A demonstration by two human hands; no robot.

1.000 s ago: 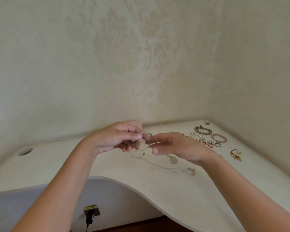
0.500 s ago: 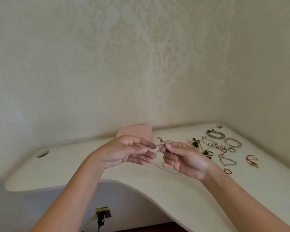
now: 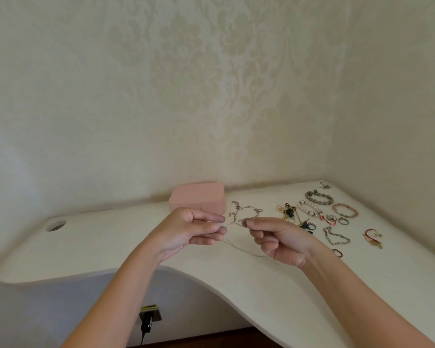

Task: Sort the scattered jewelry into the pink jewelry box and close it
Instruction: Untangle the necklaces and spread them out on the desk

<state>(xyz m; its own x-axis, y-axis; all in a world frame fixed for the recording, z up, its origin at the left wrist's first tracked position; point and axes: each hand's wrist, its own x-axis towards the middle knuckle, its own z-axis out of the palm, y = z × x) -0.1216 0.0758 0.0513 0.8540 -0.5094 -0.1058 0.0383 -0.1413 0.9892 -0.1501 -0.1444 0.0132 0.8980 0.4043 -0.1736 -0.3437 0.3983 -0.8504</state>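
Observation:
My left hand (image 3: 192, 232) and my right hand (image 3: 279, 241) hover over the white desk (image 3: 106, 247), each pinching part of a thin silver necklace chain (image 3: 239, 217). The chain loops up between the fingertips and trails down onto the desk below my right hand. The pink jewelry box (image 3: 197, 197) stands shut against the wall, just behind my left hand. Scattered jewelry lies to the right: a grey bead bracelet (image 3: 319, 197), a pearl bracelet (image 3: 309, 209), a pink bead bracelet (image 3: 345, 210), a silver chain bracelet (image 3: 335, 237), a ring (image 3: 343, 220) and red cord pieces (image 3: 372, 236).
The desk fits into a wall corner at the right. Its front edge curves inward below my arms. A round cable hole (image 3: 55, 225) sits at the far left of the desk. A wall socket with a black plug (image 3: 148, 320) is under the desk.
The view has shifted so the pink box now shows. My hands have drawn slightly apart, and the chain between them has lifted off the desk.

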